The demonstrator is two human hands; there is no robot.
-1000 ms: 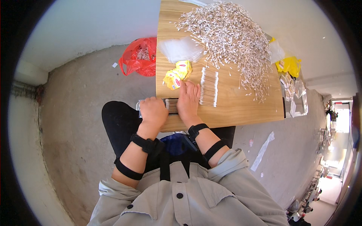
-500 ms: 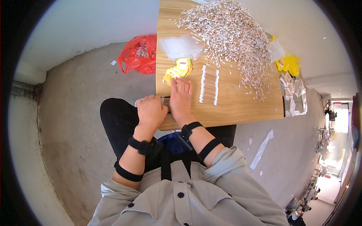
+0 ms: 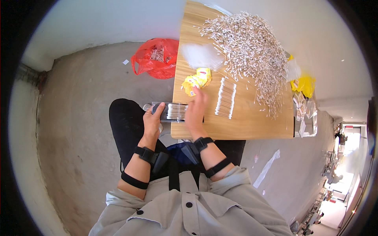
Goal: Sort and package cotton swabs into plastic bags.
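At the table's near left corner, my left hand (image 3: pixel 151 121) grips one end of a flat dark tray (image 3: pixel 163 115), its thumb lying on top. The tray juts past the table edge. Across it lies a row of white-tipped cotton swabs (image 3: pixel 176 111), under what looks like clear film. My right hand (image 3: pixel 196 113) is over the tray's other end, its fingers smeared by motion; I cannot tell whether they grip it. Just beyond that hand are yellow printed cards (image 3: pixel 201 78) in a loose stack. To the right, a neat row of cotton swabs (image 3: pixel 225 98) lies on the wood.
A large heap of loose cotton swabs (image 3: pixel 252 51) covers the table's far right. Clear plastic bags (image 3: pixel 201 56) lie at its left. A red plastic bag (image 3: pixel 159 65) with swabs stands on the floor left of the table (image 3: pixel 260 128). Yellow plastic (image 3: pixel 305 84) is off the right edge.
My left hand has shifted left to the tray's end, baring the swabs both hands had covered. My right hand has moved off the middle toward the other end. The view has shifted slightly.
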